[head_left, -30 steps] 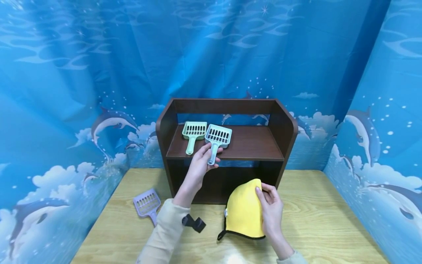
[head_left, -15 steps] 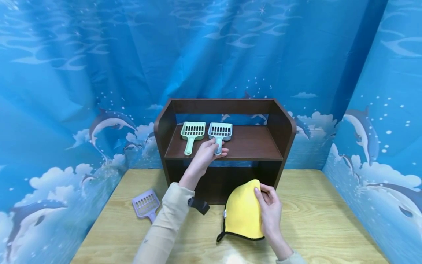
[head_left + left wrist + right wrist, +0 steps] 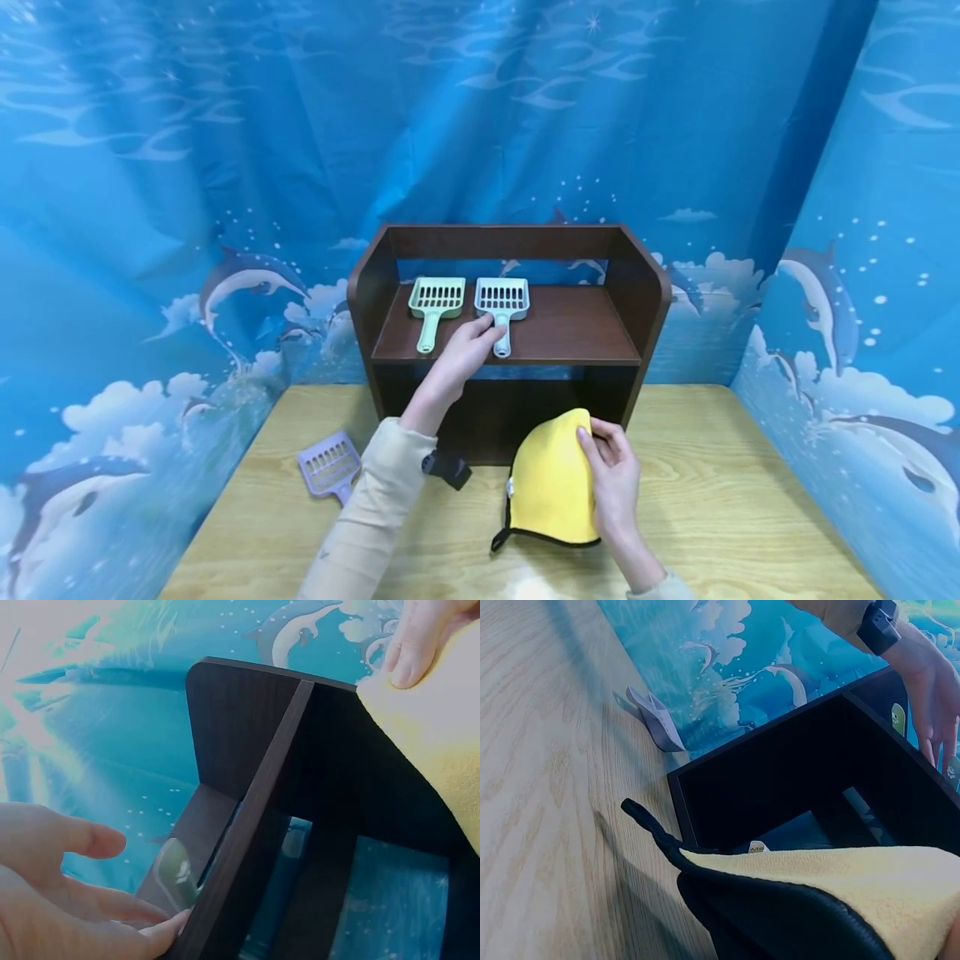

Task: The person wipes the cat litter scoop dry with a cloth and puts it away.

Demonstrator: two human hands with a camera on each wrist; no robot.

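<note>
My left hand (image 3: 467, 354) is at the handle of a pale blue litter scoop (image 3: 502, 293) on the upper shelf. In the left wrist view its thumb stands apart from the fingers (image 3: 154, 934), which reach the shelf edge beside a scoop handle (image 3: 175, 871). A green litter scoop (image 3: 437, 293) lies on the same shelf, to the left of the blue one. Lower right, my right hand (image 3: 617, 475) pinches the top of a yellow cloth (image 3: 555, 483) with black edging and a loop. The right wrist view shows the cloth's dark other side (image 3: 772, 922).
A dark brown two-level shelf (image 3: 577, 333) stands at the back of the wooden table (image 3: 697, 500). On the table to its left lies a purple litter scoop (image 3: 330, 465), partly behind the left sleeve. A blue dolphin-print curtain (image 3: 480, 125) surrounds the back and sides.
The blue scoop, earlier tilted in my left hand, was straightened onto the shelf beside the green one. My left fingers have since loosened from its handle. The right hand and cloth stay nearly still.
</note>
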